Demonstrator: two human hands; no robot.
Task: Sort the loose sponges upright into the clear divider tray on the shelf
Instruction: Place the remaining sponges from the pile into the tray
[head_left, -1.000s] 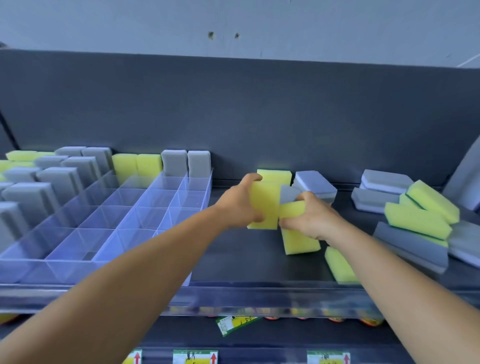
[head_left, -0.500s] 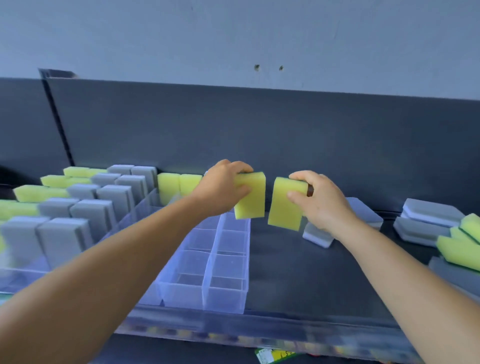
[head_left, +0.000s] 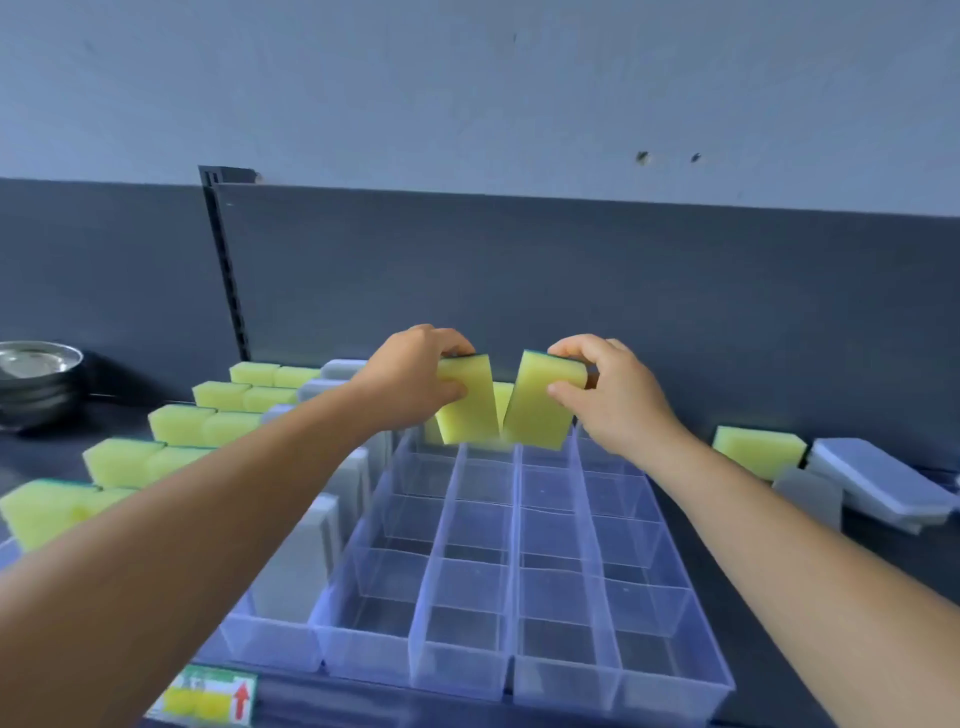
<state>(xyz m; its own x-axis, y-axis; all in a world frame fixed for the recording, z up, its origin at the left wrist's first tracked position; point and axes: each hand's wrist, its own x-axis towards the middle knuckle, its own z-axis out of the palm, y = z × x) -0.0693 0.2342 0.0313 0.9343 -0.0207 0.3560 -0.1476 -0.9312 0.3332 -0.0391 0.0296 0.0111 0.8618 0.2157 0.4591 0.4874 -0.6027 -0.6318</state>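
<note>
Two yellow sponges, one (head_left: 466, 399) pinched by the left hand (head_left: 410, 375) and one (head_left: 540, 400) by the right hand (head_left: 618, 395), hang upright over the far cells of the clear divider tray (head_left: 519, 571). Its left columns hold upright yellow sponges (head_left: 182, 423) and grey sponges (head_left: 296, 561); four right columns show no sponges.

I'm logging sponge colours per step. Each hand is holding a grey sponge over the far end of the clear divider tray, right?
Not quite: the colour is wrong. In the head view the left hand grips a yellow sponge and the right hand grips another yellow sponge, not grey ones. Both are indeed held over the far end of the clear divider tray.
</note>
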